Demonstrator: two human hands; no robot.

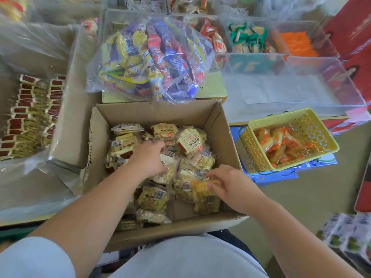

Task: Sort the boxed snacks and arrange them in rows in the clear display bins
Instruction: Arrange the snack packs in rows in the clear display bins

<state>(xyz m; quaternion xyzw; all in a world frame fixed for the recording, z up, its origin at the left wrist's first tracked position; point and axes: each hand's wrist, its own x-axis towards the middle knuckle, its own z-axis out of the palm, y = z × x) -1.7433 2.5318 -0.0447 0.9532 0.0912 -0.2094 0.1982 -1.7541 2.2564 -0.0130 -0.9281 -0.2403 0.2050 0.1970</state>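
Note:
An open cardboard box (226, 137) in front of me holds several clear-wrapped yellow snack packets (190, 141) in a loose pile. My left hand (149, 157) reaches into the middle of the pile, its fingers curled among the packets; the fingertips are hidden. My right hand (228, 183) is at the box's right side and pinches an orange-yellow packet (202, 188) lying on the pile. Clear display bins (301, 85) stand at the back right, the near ones holding nothing that I can see.
A yellow plastic basket (251, 145) of orange packets sits right of the box. A clear bag of purple, red and yellow snacks (152, 57) lies behind it. A lined carton of red-brown packets (30, 117) is at the left. Red boxes (357, 43) stand far right.

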